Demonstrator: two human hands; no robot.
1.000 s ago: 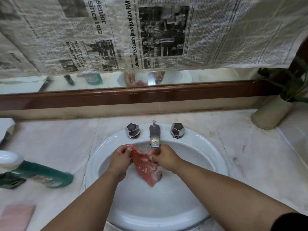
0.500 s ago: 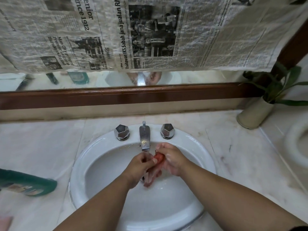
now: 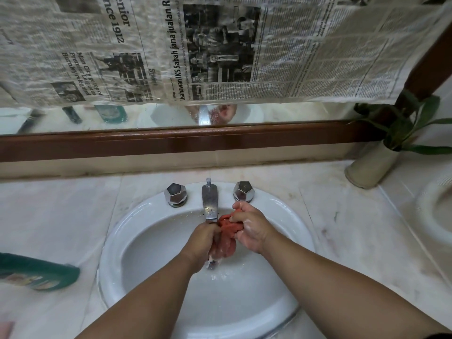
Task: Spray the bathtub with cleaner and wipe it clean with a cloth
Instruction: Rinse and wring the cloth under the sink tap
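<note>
Green bottle (image 3: 36, 272) lies far left on the marble counter (image 3: 61, 211). Over the white basin (image 3: 137, 216), below the chrome spout (image 3: 209, 201), the left hand (image 3: 203, 243) and right hand (image 3: 249, 227) both grip a wet, bunched red cloth (image 3: 226, 237), fingers curled tight. A potted plant (image 3: 374, 167) stands far right.

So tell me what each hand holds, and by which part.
Both grip the red cloth: the left hand its lower hanging part, the right hand its bunched upper end, beside the faucet.
</note>
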